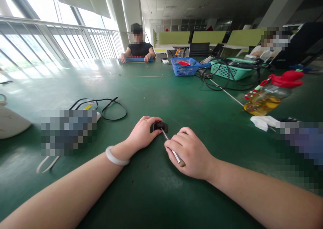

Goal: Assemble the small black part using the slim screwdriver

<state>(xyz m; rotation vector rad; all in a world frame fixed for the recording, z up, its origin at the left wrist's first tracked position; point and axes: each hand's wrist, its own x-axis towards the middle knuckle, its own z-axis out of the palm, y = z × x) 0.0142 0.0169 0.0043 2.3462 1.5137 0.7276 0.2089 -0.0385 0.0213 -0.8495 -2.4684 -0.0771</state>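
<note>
In the middle of the green table (151, 195), my left hand (142, 133) grips a small black block-like part (163, 126) between thumb and fingers. Its exact kind is too small to make out. My right hand (190, 151) is closed around a slim metal tool (175, 155), tilted, with a brownish rounded butt end toward me. The thin tip of the tool meets the black part beside my left thumb; I cannot tell whether it sits inside an opening there. A white band (116, 156) circles my left wrist.
Left are a blurred-out item (70, 131), a black cable (121, 104) and a whitish object (12, 121). Right stands a red-lidded bottle (267, 96). Farther back are a blue basket (184, 71), a green basket (237, 75) with cables, and a person (141, 49) at a blue tray.
</note>
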